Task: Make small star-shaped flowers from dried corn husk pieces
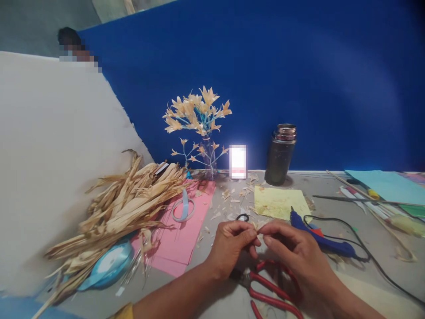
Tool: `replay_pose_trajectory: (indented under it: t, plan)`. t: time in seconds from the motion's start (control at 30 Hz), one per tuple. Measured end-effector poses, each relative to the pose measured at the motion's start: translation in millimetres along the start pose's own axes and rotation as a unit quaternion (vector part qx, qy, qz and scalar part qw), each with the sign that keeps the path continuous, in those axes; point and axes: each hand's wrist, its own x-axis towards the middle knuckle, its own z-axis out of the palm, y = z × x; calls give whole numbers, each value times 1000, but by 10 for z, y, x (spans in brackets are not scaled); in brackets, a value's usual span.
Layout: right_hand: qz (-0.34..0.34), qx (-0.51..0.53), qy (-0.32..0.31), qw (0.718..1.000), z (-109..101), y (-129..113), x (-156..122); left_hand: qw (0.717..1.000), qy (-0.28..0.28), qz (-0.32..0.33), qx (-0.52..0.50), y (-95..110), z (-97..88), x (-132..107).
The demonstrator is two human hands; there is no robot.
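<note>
My left hand (229, 243) is closed in a pinch between thumb and forefinger on a small, pale piece of dried husk (257, 226). My right hand (294, 248) meets it from the other side, its curled fingertips at the same piece, which they partly hide. Beneath the hands lies a red-handled cutting tool (270, 297) with a dark metal head, partly covered by my right hand. Just beyond the fingers is a small black ring (242, 217). A blue glue gun (332, 243) with a black cord rests beside my right hand.
Dried husks (133, 201), blue ribbon (111, 264), a tape roll (183, 210) and pink paper (181, 246) lie left. Behind are husk flowers (199, 110), a glowing blurred screen (238, 160) and an uncapped flask (280, 157). Yellow paper (282, 201) lies among scraps. A person's head (70, 37) shows behind the partition.
</note>
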Motion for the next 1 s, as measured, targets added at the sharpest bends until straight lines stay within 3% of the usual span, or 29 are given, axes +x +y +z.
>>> replay_pose_trajectory:
  t: [0.2,0.57,0.87,1.0]
  plan:
    - [-6,30,29,999,25,56,-9,997,-9,54,54,0,3,-13]
    - [5,90,-17,996,-4,41,-31,979,-16,155,133,-2,4,-106]
    - [53,140,5,989,-2,-52,-25,989,-77,63,114,40,-43,-84]
    - [96,205,-21,974,11,-56,-24,993,-76,29,85,58,-56,-56]
